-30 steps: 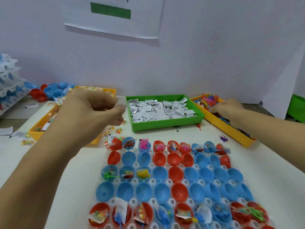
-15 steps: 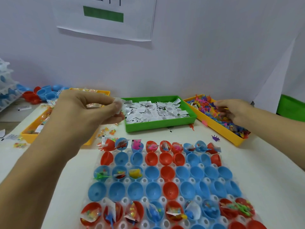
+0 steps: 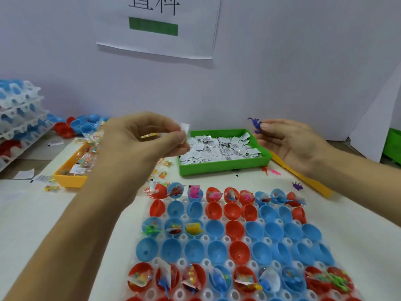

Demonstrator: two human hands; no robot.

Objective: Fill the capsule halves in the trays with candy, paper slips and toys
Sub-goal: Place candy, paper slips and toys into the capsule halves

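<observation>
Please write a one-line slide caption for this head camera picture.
Left hand holds paper slip, right hand pinches purple toy.

1. Left hand (image 3: pixel 145 135): raised at centre-left, fingers curled, thumb and forefinger pinching.
2. Right hand (image 3: pixel 288 142): raised at far right, palm turned inward, fingertips (image 3: pixel 265 126) pinching.

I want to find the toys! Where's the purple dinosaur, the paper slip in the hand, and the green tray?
purple dinosaur (image 3: pixel 256 124): head view, its body.
paper slip (image 3: pixel 185 127): head view, white corner.
green tray (image 3: pixel 225 165): head view, front wall.
</observation>
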